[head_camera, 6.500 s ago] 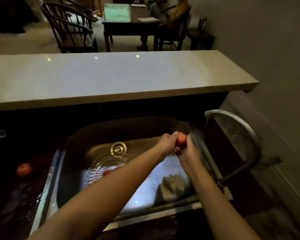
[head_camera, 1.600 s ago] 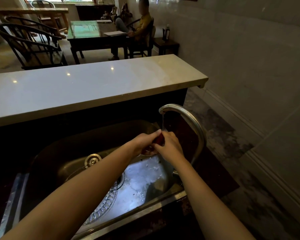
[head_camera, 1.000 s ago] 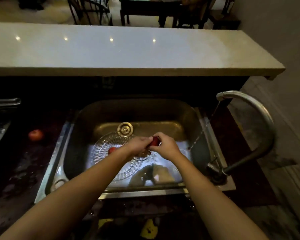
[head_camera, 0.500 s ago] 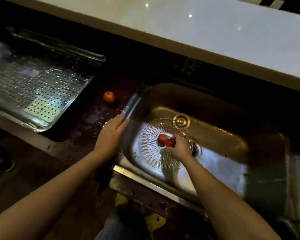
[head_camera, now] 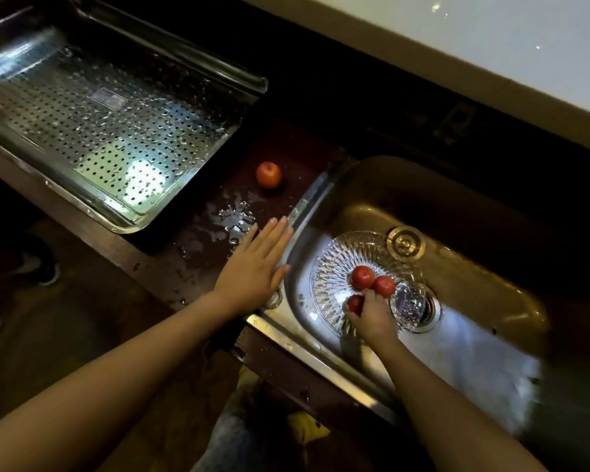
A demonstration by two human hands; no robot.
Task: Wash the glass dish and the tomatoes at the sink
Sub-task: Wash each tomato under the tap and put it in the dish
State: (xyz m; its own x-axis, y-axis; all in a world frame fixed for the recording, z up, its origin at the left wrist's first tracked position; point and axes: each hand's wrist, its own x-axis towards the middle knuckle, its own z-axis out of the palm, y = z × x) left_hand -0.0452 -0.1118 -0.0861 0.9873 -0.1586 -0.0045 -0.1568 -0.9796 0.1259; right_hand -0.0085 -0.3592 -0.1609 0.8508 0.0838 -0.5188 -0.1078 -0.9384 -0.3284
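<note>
A clear cut-glass dish lies in the steel sink, next to the drain. Three red tomatoes sit in it: one, a second touching it, and a third partly under my right hand. That hand reaches down into the dish with its fingertips against the tomatoes; whether it grips one is hidden. A fourth tomato rests on the dark wet counter left of the sink. My left hand is flat with straight fingers over the counter by the sink's left rim, holding nothing.
A perforated steel drain tray fills the counter at the left. Water puddles lie between it and the sink. A pale raised counter ledge runs along the back. The drain strainer is right of the dish.
My right hand has drawn back slightly over the dish, and a third tomato now shows beside it. My left hand stays by the sink rim, fingers stretched toward the counter tomato.
</note>
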